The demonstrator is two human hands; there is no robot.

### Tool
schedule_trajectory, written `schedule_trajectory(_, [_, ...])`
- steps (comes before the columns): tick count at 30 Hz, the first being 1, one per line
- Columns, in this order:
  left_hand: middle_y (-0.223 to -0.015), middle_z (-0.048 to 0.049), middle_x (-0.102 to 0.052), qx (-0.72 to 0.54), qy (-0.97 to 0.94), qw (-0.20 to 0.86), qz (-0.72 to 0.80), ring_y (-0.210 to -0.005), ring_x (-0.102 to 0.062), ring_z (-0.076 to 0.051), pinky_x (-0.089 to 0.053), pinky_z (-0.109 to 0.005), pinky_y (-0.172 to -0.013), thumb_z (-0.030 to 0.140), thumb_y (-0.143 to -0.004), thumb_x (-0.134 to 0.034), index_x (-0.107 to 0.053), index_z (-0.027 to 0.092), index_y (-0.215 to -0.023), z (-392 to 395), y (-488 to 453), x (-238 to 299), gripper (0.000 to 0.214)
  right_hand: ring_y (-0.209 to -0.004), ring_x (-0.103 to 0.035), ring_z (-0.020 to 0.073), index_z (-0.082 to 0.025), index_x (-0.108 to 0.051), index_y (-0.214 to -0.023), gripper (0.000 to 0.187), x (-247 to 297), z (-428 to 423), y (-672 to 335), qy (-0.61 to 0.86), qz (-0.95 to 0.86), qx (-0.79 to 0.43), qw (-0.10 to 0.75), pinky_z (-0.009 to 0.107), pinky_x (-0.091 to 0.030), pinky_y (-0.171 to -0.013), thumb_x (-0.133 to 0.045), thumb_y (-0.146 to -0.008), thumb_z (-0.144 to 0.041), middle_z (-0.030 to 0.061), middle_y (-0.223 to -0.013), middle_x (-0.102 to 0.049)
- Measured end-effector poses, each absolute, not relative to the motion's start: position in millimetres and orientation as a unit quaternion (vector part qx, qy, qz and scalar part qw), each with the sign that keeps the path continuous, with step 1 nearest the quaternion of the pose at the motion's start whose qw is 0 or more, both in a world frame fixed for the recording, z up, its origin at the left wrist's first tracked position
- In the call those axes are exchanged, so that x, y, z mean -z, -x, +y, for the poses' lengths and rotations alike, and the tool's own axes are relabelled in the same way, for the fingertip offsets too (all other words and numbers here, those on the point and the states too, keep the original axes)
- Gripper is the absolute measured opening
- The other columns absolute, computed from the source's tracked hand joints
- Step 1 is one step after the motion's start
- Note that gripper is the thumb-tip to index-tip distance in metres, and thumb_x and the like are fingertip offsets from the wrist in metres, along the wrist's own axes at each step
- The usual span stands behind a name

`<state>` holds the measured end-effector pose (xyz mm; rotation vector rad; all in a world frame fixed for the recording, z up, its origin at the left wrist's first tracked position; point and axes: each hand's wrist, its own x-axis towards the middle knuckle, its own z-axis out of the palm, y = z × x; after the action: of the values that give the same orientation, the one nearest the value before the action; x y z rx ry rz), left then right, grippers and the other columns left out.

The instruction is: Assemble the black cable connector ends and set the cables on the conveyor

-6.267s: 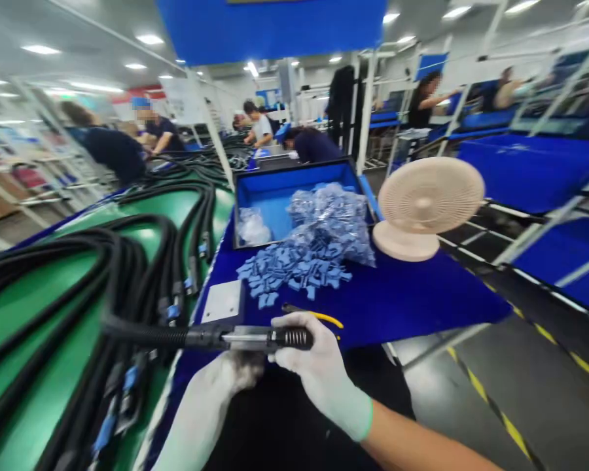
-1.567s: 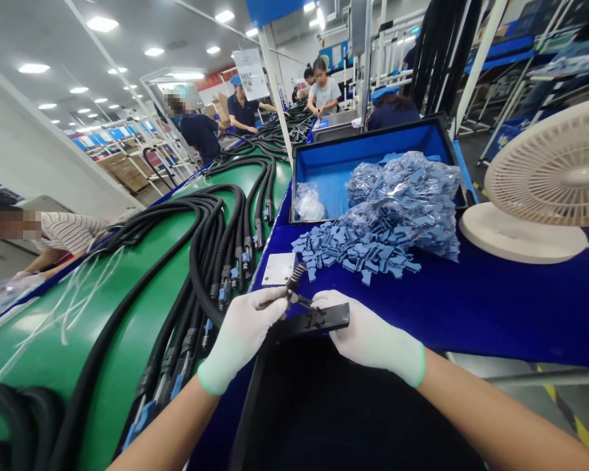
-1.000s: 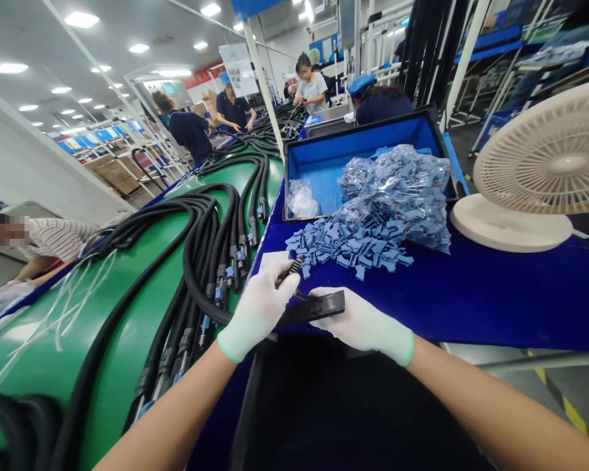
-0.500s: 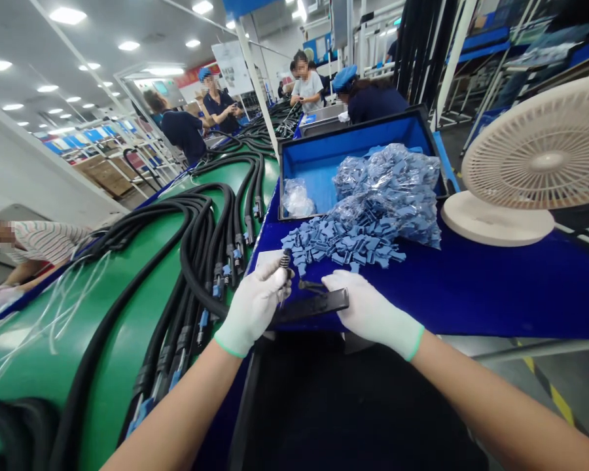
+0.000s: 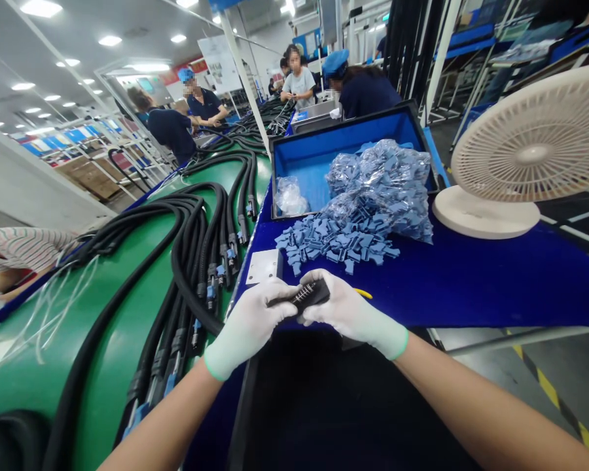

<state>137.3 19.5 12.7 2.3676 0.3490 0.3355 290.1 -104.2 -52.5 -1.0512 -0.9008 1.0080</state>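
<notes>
A bright workroom with ceiling lights [image 5: 110, 40] and co-workers [image 5: 207, 103] surrounds a green worktop [image 5: 122, 301] strewn with black hoses [image 5: 177, 229]. Alongside, the blue bench [image 5: 495, 288] carries a blue box [image 5: 317, 175] at its far edge, a pale fan [image 5: 533, 154] toward its right side and loose blue clips [image 5: 334, 241] mid-bench. Bare forearms [image 5: 161, 412] angle inward to gloved hands over the near edge, toward the left corner. The left hand [image 5: 255, 314] and right hand [image 5: 348, 311], fingertips nearly meeting, pinch a spring-fitted black part [image 5: 319, 296] between them. Print on the white notice [image 5: 220, 64] behind is too small to read.
</notes>
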Motion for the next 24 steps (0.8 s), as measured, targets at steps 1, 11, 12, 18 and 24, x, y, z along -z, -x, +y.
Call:
schedule_trajectory(1, [-0.102,-0.0030,-0.070,-0.138,-0.921,0.338,0.135,-0.102,-0.063,-0.023,-0.046,-0.036,-0.096,0.018,-0.090,-0.065,-0.077,0.025,-0.101,19,-137,-9,0.018,-0.076,-0.071,0.0189,-0.020,-0.052,-0.115,0.057,53,-103,-289,0.462,-0.400,-0.449,0.652,0.035,-0.060,-0.073,-0.076,-0.066,-0.008,0.0001,-0.091,-0.067])
schedule_trajectory(11, [-0.105,-0.0020,-0.064,-0.160,-0.890,0.409,0.125,-0.087,-0.062,-0.018,-0.051,-0.031,-0.082,0.018,-0.079,-0.076,-0.054,0.029,-0.145,40,-145,22,0.070,-0.070,-0.069,0.0186,-0.018,-0.056,-0.101,0.044,52,-110,-285,0.476,-0.399,-0.445,0.645,0.034,-0.059,-0.069,-0.072,-0.062,-0.005,-0.0017,-0.082,-0.067])
schedule_trajectory(12, [-0.106,-0.0012,-0.064,-0.155,-0.873,0.436,0.155,-0.084,-0.061,-0.017,-0.051,-0.030,-0.079,0.016,-0.074,-0.079,-0.044,0.029,-0.152,42,-148,22,0.087,-0.071,-0.069,0.0187,-0.018,-0.057,-0.100,0.042,54,-110,-286,0.483,-0.396,-0.431,0.651,0.034,-0.059,-0.069,-0.072,-0.062,-0.005,-0.0012,-0.083,-0.067])
schedule_trajectory(18, [-0.094,-0.0031,-0.067,-0.251,-0.889,0.297,0.243,-0.083,-0.061,-0.021,-0.049,-0.034,-0.082,0.035,-0.079,-0.081,-0.072,0.024,-0.118,13,-141,23,0.041,-0.080,-0.071,0.0211,-0.018,-0.060,-0.100,0.044,61,-109,-284,0.437,-0.302,-0.411,0.741,0.039,-0.062,-0.078,-0.077,-0.062,-0.009,0.0040,-0.095,-0.072])
schedule_trajectory(24, [-0.103,-0.0089,-0.071,-0.308,-0.554,0.728,0.260,-0.093,-0.067,-0.024,-0.059,-0.039,-0.086,0.049,-0.097,-0.059,-0.073,0.022,-0.109,-1,-109,43,0.033,-0.098,-0.070,0.0232,-0.023,-0.063,-0.115,0.049,71,-126,-257,0.423,-0.351,-0.419,0.723,0.038,-0.061,-0.085,-0.083,-0.070,-0.016,0.0050,-0.119,-0.071])
